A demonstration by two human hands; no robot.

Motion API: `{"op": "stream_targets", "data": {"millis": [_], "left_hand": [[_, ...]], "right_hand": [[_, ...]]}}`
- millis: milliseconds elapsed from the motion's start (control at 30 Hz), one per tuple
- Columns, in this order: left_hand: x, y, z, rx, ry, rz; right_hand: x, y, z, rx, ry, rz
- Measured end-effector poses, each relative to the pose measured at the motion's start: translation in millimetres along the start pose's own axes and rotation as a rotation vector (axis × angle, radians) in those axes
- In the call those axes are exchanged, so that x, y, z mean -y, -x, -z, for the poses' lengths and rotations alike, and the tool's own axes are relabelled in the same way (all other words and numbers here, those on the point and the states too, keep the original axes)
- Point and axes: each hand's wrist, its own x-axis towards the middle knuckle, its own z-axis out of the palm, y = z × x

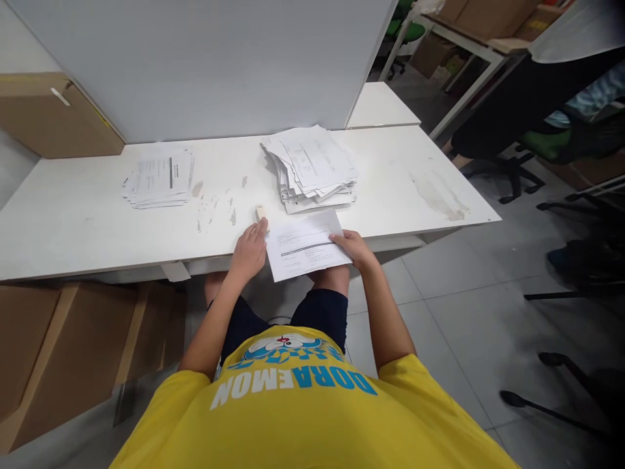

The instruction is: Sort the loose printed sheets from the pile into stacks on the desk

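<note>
My right hand (359, 249) pinches the right edge of a printed sheet of paper (307, 251), thumb on top. The sheet tilts over the front edge of the table, above my lap. At its left edge my left hand (249, 251) has its fingers closed about the near end of a small cream-coloured block-like object (261, 212), whose kind I cannot make out. Just beyond the sheet rises a thick, uneven stack of printed papers (315, 163). Farther left lies a lower paper pile (159, 179).
The white table (390, 189) has worn patches and a grey panel (219, 65) along its back. A cardboard box (58, 117) stands at the back left, with more cardboard boxes (92, 339) below the table. Chairs and another person (532, 98) are at the right.
</note>
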Motion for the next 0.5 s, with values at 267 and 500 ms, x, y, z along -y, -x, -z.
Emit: {"op": "stream_targets", "data": {"millis": [267, 500], "left_hand": [[11.7, 1.6, -14.3, 0.007, -0.122, 0.024], [7.8, 1.7, -14.2, 0.024, -0.212, 0.023]], "right_hand": [[8.0, -1.8, -5.5, 0.012, -0.006, -0.026], [30.8, 26.4, 1.5, -0.055, 0.260, 0.170]]}}
